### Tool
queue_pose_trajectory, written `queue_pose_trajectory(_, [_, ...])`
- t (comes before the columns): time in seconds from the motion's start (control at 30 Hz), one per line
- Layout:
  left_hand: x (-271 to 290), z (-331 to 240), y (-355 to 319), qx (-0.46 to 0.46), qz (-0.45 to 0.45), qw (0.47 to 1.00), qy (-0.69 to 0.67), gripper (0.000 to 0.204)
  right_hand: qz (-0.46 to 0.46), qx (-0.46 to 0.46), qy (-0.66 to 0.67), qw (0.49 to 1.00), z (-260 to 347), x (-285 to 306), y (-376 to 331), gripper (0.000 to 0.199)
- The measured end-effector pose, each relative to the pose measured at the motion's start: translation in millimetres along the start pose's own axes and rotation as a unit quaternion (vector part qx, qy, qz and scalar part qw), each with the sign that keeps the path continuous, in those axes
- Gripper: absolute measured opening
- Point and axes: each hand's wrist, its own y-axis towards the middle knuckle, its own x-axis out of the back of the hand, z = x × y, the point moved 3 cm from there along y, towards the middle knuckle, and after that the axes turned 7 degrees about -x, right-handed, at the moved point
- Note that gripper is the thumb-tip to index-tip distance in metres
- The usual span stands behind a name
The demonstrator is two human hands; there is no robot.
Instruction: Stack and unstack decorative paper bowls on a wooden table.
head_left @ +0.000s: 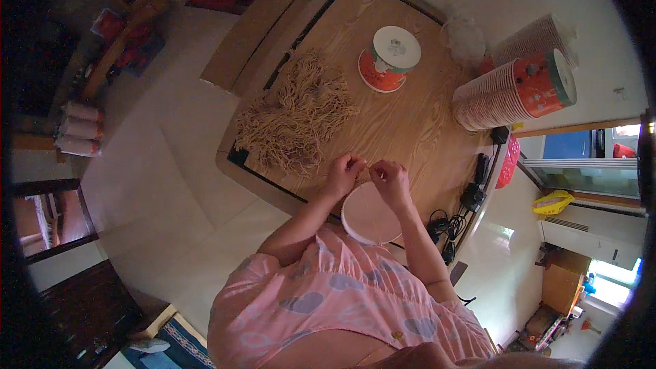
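A round paper tub (372, 213) with a pale inside stands against my body at the table's near edge, its mouth turned up toward me. Over its far rim, my left hand (346, 173) and my right hand (390, 182) face each other with fingertips pinched. What lies between the fingertips is too small to make out. Just beyond my left hand spreads a loose heap of tan twisted paper cords (297, 113). Farther back sits a red, green and white paper tub (388, 61) with its white base up.
Tall stacks of nested paper tubs (509, 92) lean at the table's right side, near a clear plastic bag (465, 39). Black cables and adapters (447, 225) lie along the right edge. A cardboard box (253, 41) adjoins the wood-grain table (417, 137) on the left.
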Motion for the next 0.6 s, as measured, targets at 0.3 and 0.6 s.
queue_pose_trajectory(0.3, [-2.6, 8.7, 8.5, -0.013, 0.0, 0.999, 0.043, 0.016, 0.008, -0.021, 0.01, 1.0, -6.8, -2.8, 1.3, 0.011])
queue_pose_trajectory(0.6, [0.9, -13.9, 4.8, 0.15, 0.079, 0.978, -0.122, 0.013, 0.034, -0.133, 0.052, 0.989, -7.6, 1.4, 0.5, 0.011])
